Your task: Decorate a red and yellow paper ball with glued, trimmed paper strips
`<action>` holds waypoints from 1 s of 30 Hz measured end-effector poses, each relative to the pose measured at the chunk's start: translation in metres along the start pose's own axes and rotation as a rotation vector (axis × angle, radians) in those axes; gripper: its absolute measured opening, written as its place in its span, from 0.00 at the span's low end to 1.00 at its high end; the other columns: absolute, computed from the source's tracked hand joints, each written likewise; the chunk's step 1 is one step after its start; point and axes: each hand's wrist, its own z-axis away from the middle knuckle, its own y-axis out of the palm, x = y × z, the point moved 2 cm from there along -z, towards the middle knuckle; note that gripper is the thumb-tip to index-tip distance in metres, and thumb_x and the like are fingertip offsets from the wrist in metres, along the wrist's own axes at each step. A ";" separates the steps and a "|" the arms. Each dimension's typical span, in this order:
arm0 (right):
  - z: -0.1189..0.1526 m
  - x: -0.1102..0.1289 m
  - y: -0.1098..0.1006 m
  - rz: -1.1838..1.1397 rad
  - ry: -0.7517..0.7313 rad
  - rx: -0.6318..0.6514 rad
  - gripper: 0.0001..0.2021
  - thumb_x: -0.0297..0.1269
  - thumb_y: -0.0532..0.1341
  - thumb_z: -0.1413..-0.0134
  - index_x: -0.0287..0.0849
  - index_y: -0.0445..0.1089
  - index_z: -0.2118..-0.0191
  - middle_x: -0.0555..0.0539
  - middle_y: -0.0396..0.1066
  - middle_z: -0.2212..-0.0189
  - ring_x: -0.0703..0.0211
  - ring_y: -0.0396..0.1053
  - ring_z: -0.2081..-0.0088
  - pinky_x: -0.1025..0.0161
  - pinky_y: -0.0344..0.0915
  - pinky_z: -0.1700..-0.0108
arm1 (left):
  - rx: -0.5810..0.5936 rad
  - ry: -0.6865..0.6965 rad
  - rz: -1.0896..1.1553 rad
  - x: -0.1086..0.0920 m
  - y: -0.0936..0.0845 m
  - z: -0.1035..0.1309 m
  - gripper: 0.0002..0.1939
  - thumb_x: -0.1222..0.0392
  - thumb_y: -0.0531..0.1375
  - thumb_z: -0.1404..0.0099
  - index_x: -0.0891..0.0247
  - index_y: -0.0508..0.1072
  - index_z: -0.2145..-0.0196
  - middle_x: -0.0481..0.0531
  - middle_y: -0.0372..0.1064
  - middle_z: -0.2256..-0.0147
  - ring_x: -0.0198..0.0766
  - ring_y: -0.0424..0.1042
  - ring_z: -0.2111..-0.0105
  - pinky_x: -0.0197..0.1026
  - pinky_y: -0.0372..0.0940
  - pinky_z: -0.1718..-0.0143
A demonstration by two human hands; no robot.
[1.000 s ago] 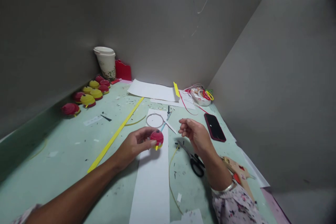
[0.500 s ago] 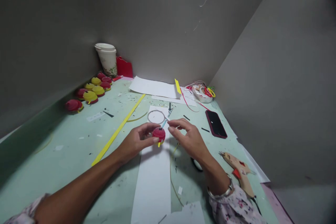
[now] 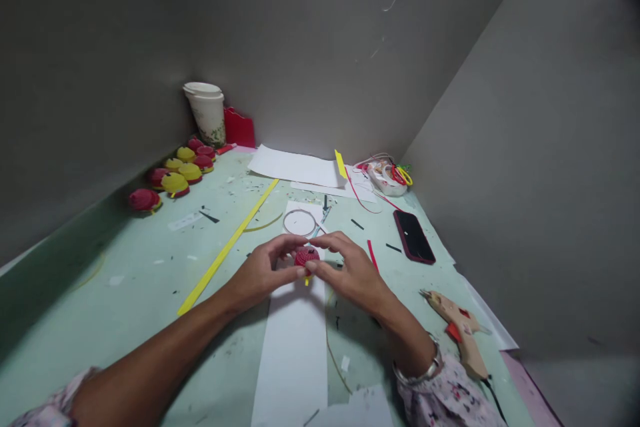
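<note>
Between my two hands is a small red dome (image 3: pixel 306 255) of coiled paper, with a dark mark on top and a yellow tab sticking out below. My left hand (image 3: pixel 265 265) grips it from the left, thumb in front and fingers behind. From the right, my right hand (image 3: pixel 350 271) closes round it, its thumb on the front side and its fingertips near the top, close to those of the left. Under them lies a long white paper strip (image 3: pixel 290 360). A metal ring (image 3: pixel 300 222) rests just beyond the hands, beside a thin light-blue stick, partly hidden.
Several red and yellow domes (image 3: pixel 175 183) stand at the left by a paper cup (image 3: pixel 206 113). A yellow strip (image 3: pixel 227 248) runs across the table. On the right lie a phone (image 3: pixel 414 236), a glue gun (image 3: pixel 457 328) and scissors with yellow and red handles (image 3: pixel 403 175).
My right hand has moved in from beside the dome and now holds it along with my left. A red strip shows beyond my right wrist.
</note>
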 end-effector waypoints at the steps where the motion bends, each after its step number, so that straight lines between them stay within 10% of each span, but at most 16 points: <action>1: 0.000 0.000 0.001 0.000 -0.006 0.004 0.14 0.32 0.67 0.45 0.46 0.74 0.52 0.46 0.73 0.58 0.54 0.70 0.53 0.54 0.66 0.50 | -0.002 0.007 -0.005 0.000 0.000 0.000 0.25 0.56 0.69 0.42 0.62 0.71 0.48 0.62 0.74 0.50 0.54 0.72 0.50 0.58 0.64 0.46; 30: 0.003 -0.003 0.009 -0.116 0.070 -0.024 0.07 0.34 0.64 0.43 0.43 0.74 0.58 0.46 0.73 0.62 0.55 0.71 0.60 0.55 0.69 0.55 | 0.025 0.025 -0.103 -0.001 0.001 0.002 0.16 0.56 0.67 0.40 0.61 0.75 0.54 0.56 0.76 0.56 0.48 0.73 0.55 0.51 0.65 0.52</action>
